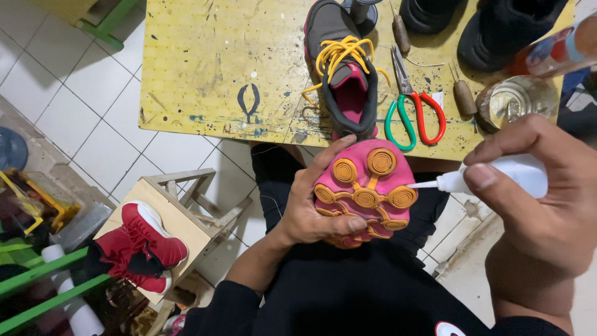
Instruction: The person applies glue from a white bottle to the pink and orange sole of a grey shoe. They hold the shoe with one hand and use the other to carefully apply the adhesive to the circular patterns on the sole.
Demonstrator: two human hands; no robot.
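The left hand (311, 208) is gripping a light, flexible pink shoe (364, 186) by its edges, sole up; the right hand (547, 205) is pinching a small, squeezable glue bottle (497, 177).

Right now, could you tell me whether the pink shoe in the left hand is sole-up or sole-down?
Sole-up: the pink shoe shows its orange round tread pods to the camera, cradled in the left hand.

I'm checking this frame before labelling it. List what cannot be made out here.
- Pink shoe, head view: upper hidden; only the sole faces the camera, left hand covers its edge.
- White glue bottle: body hidden by right hand.
- Dark shoes: cut off by the top edge.
- Glass jar: contents blurred.
- Items at the left edge: blurred, partly cut off.
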